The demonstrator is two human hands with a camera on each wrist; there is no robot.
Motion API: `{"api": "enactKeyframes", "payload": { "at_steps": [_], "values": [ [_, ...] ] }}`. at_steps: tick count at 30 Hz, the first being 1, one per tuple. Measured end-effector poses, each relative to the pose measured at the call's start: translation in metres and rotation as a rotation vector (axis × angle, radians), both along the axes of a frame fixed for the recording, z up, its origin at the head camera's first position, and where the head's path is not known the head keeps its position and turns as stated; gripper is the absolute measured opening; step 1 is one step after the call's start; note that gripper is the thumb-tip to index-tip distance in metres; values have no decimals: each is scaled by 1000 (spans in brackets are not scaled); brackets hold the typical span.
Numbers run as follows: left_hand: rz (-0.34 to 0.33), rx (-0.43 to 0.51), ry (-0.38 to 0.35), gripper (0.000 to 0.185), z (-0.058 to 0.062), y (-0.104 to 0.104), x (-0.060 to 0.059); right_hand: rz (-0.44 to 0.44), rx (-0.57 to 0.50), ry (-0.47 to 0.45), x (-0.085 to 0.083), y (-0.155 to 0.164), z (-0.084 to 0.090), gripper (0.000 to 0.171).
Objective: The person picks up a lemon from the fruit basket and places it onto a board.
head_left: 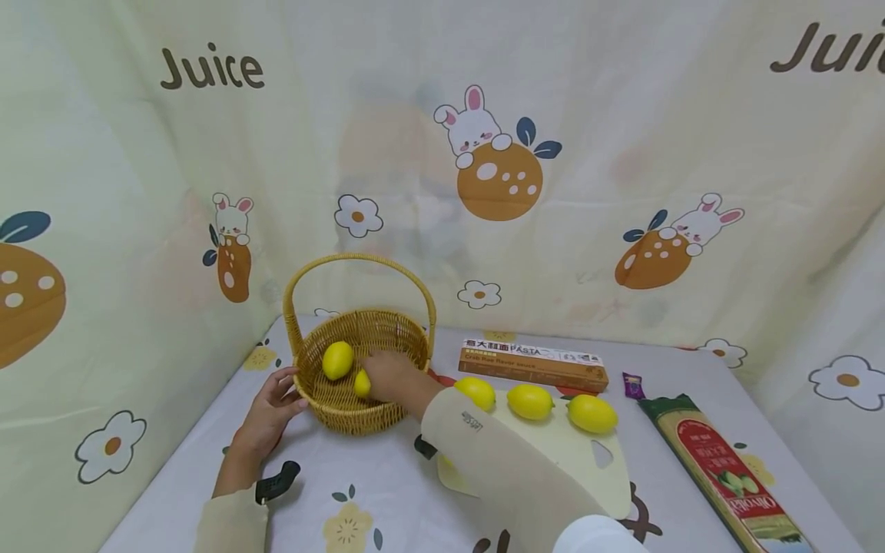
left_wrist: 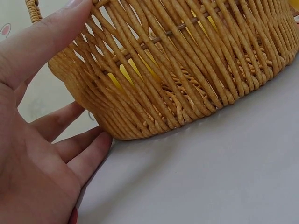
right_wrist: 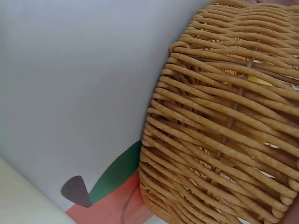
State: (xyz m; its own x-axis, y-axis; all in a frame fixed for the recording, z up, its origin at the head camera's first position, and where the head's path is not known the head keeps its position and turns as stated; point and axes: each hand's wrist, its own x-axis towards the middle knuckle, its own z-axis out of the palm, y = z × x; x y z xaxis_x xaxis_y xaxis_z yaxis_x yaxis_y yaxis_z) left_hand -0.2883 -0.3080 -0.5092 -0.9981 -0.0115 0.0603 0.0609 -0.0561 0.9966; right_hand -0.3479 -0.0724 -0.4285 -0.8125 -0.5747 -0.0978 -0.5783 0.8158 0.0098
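Observation:
A wicker basket (head_left: 356, 418) with a tall arched handle stands on the table. My left hand (head_left: 272, 411) holds its left side, the thumb (left_wrist: 46, 39) on the near wall and the other fingers against the outside, low by the base. My right hand (head_left: 389, 376) reaches down inside the basket and grips a lemon (head_left: 362, 383), which it partly covers; its fingertips are hidden. Another lemon (head_left: 338, 361) lies in the basket to the left. In the right wrist view only the basket's outer weave (right_wrist: 224, 121) shows clearly, with yellow behind it.
Right of the basket, a cream cutting board (head_left: 553, 442) bears lemons (head_left: 529, 402) in a row; my right sleeve crosses it, with a bit of yellow below. Behind lies a pasta box (head_left: 532, 365). A small purple packet (head_left: 632, 385) and a long noodle bag (head_left: 722, 476) lie right.

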Motion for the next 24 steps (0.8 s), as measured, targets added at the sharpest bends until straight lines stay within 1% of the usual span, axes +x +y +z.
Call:
{"api": "enactKeyframes", "payload": {
  "at_steps": [5, 11, 18, 24],
  "values": [
    [-1, 5, -6, 65, -2, 1, -1, -3, -26, -28, -1, 3, -3, 66],
    [-11, 14, -11, 66, -1, 3, 0, -4, -72, -36, 2, 8, -1, 65],
    [2, -8, -5, 63, 0, 2, -3, -18, -102, 1, 6, 16, 7, 61],
    [8, -14, -9, 64, 2, 2, 0, -19, -125, 31, 11, 25, 15, 63]
  ]
}}
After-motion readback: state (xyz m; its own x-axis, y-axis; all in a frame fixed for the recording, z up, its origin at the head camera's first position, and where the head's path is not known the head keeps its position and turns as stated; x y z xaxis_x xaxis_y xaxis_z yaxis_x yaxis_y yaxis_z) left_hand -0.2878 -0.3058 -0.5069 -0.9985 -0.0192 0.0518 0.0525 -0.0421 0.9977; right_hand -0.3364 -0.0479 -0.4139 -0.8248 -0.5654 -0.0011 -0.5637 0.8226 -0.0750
